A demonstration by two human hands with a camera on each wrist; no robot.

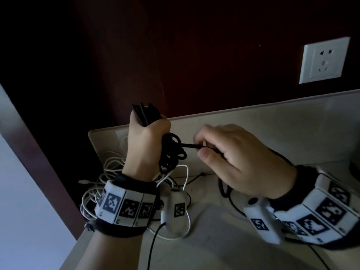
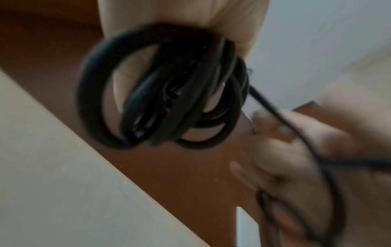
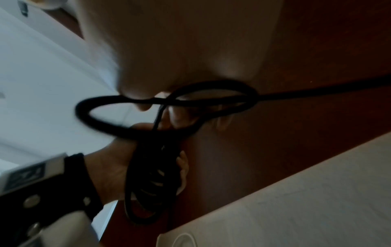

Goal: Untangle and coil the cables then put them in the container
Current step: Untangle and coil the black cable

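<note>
Two hands work above the table (image 1: 253, 121): the left hand (image 1: 145, 141) and the right hand (image 1: 239, 158), each with one marker-covered wristband. One black cable (image 1: 171, 151) hangs in loops. White cables (image 1: 109, 172) lie tangled at the near left, their number unclear. One wall socket (image 1: 324, 60) shows at the far right.

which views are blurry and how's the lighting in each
Head view: dim, dark wall, fairly sharp; right hand slightly smeared. Left wrist view: brighter, black cable coil motion-blurred. Right wrist view: dark and soft, left hand blurred.
</note>
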